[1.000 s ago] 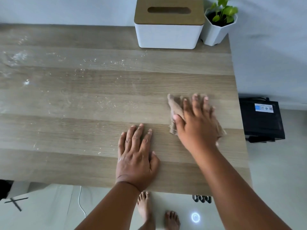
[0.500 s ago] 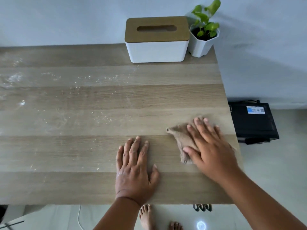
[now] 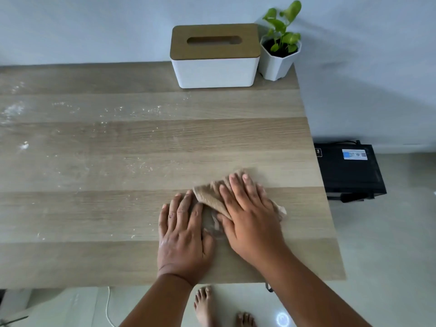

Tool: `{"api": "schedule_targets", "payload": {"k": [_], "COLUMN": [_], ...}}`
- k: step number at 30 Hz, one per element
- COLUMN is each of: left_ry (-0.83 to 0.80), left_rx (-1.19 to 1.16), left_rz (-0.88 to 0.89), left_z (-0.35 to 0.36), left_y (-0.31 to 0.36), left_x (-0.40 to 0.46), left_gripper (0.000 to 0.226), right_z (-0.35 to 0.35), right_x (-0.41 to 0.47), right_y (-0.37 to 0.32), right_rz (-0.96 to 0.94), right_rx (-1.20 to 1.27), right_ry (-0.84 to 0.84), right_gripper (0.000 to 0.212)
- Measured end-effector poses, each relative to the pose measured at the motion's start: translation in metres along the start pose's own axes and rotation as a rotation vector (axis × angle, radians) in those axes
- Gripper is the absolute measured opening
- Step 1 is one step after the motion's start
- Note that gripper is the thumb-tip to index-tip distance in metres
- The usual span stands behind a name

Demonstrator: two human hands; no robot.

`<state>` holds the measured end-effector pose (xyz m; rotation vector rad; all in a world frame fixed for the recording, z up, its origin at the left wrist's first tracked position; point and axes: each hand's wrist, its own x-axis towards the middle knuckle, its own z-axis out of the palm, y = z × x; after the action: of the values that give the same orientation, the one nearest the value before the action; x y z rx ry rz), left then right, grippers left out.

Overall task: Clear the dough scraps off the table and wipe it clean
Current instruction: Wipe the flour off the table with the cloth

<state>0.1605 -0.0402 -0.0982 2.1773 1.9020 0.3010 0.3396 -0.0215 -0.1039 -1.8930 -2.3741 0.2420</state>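
Flour specks (image 3: pixel 141 112) are scattered over the left and middle of the wood-grain worktop (image 3: pixel 236 138), which sits against a pale wall. Right hand (image 3: pixel 250 218) presses flat on a tan cloth (image 3: pixel 210 197) near the right edge, left hand (image 3: pixel 184 234) lies flat and relaxed just beside it. At the back there's a white tissue box (image 3: pixel 214 69) with a wooden lid, slot looks dark, and a white pot (image 3: pixel 276 64) holding a small green plant (image 3: pixel 282 27).

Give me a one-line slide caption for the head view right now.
Right hand presses a tan cloth flat on the wooden table beside the resting left hand; flour specks remain.
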Motion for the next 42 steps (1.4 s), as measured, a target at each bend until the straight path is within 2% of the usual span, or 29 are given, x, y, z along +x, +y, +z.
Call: {"api": "schedule_targets", "payload": {"k": [3, 6, 10, 12, 17, 24, 33, 37, 42], "left_ry": [0.012, 0.018, -0.003, -0.008, -0.014, -0.013, 0.015, 0.022, 0.054], "left_rx": [-0.013, -0.016, -0.007, -0.005, 0.000, 0.004, 0.006, 0.002, -0.016], "left_rz": [0.006, 0.013, 0.010, 0.003, 0.003, -0.007, 0.008, -0.001, -0.003], "left_z": [-0.001, -0.001, 0.002, 0.003, 0.000, -0.004, -0.005, -0.004, -0.003], "left_y": [0.003, 0.003, 0.000, -0.002, -0.005, 0.001, 0.001, 0.001, 0.001], "left_x": [0.000, 0.001, 0.002, -0.001, -0.001, 0.000, -0.002, -0.002, -0.006], "left_gripper": [0.071, 0.070, 0.071, 0.071, 0.071, 0.071, 0.069, 0.068, 0.067], "right_z": [-0.005, -0.016, -0.016, -0.011, -0.006, -0.003, -0.019, -0.024, -0.020], "right_x": [-0.038, -0.040, 0.008, 0.028, 0.041, 0.006, -0.067, -0.095, -0.099], "right_y": [0.044, 0.085, 0.080, 0.062, 0.024, -0.006, 0.032, 0.075, 0.073], "right_rz": [-0.015, 0.094, 0.286, 0.325, 0.281, 0.218, 0.222, 0.232, 0.208], "right_rx": [-0.042, -0.111, -0.097, -0.096, -0.035, 0.050, 0.103, 0.166, 0.197], "right_ry": [0.020, 0.013, 0.001, -0.006, -0.002, 0.002, -0.008, 0.054, 0.149], "right_gripper": [0.069, 0.075, 0.069, 0.067, 0.067, 0.064, 0.077, 0.066, 0.056]}}
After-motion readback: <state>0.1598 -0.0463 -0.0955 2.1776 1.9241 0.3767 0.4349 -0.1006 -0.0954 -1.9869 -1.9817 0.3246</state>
